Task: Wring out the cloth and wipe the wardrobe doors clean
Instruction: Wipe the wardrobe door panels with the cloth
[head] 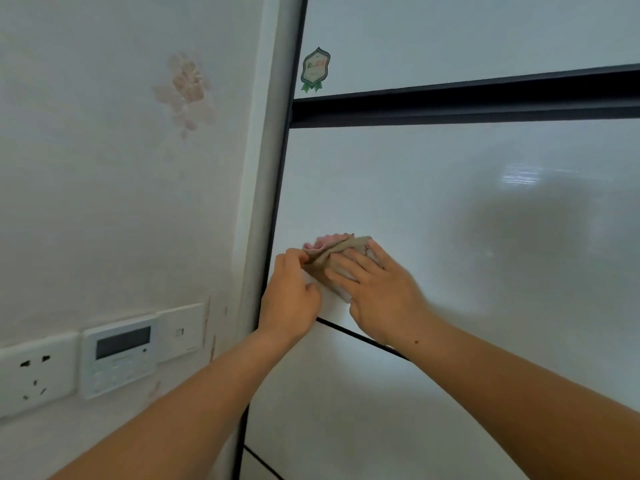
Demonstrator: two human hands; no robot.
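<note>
Fingers (348, 268) of the right hand (381, 292) are pressing spread on the crumpled beige-and-pink cloth (334, 252) while the left hand (291, 299) is pinching its edge, probably risking bunching and streaks on the glossy white wardrobe door (450, 220) beneath.

You have soft, even light; a glare patch and grey shadow sit on the wardrobe door (450, 209); edges bow, detail slightly blurred.

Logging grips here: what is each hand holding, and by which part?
The left hand pinches the cloth at its left edge; the right hand presses its middle flat against the wardrobe door.
</note>
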